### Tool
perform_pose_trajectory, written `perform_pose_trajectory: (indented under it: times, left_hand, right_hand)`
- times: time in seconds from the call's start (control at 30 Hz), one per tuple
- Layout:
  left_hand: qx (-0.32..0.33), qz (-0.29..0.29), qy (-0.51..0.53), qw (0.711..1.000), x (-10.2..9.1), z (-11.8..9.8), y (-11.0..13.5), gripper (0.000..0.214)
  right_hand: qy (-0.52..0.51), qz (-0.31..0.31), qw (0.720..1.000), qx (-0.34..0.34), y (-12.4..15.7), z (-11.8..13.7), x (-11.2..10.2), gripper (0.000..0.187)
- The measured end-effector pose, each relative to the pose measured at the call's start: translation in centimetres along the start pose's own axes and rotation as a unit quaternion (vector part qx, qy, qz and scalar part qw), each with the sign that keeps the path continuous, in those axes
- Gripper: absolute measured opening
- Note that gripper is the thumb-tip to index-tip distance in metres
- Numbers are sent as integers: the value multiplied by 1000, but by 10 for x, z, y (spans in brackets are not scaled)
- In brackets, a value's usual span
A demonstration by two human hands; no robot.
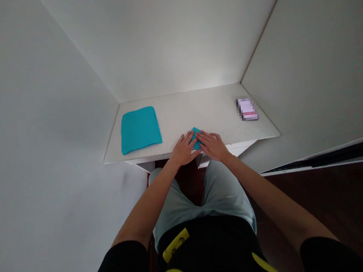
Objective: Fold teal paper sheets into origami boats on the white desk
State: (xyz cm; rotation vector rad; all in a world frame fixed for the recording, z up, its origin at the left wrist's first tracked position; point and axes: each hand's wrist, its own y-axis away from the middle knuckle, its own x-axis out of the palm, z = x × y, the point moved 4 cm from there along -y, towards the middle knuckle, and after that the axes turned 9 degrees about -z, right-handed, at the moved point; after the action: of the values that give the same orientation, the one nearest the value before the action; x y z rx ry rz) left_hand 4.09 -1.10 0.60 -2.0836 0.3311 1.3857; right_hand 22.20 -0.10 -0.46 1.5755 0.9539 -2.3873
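White table [178,106] — teal stack [139,129], small folded teal paper [196,135], blurred booklet [247,109].

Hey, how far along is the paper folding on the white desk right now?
Already done: the small teal piece looks folded down to a point, much smaller than the flat sheets. In hand: the left hand and right hand both press it flat near the front edge of the desk. Left: the teal stack at the desk's left lies flat and unfolded; how many folds remain is unclear.

Surface [217,107] looked smooth, matt white laminate. Teal stack [139,129] far left looked like matt paper sheets. Small teal piece [196,136] under hands looked like same matt paper. Floor [335,198] was dark glossy wood.
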Motion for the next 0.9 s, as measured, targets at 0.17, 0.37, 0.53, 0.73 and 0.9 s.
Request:
perform_pose_trajectory:
  times: [0.17,0.37,0.53,0.73,0.9]
  left_hand:
    - [5,5,-1,1000,-4,8,4,91]
    - [-28,-17,21,999,-11,23,16,63]
    - [-69,-41,91,993,-22,23,18,29]
    - [-169,-96,229,954,-41,41,-1,27]
    - [-226,-84,209,948,-37,62,-14,21]
  right_hand:
    - [4,24,1000,-19,14,-3,-7,61]
    - [-1,21,1000,-19,27,-28,-22,62]
    - [-54,-19,998,15,23,-20,-30,33]
    - [-205,-57,970,114,-8,-29,-37,36]
    - [-266,-56,949,159,-33,-50,-22,34]
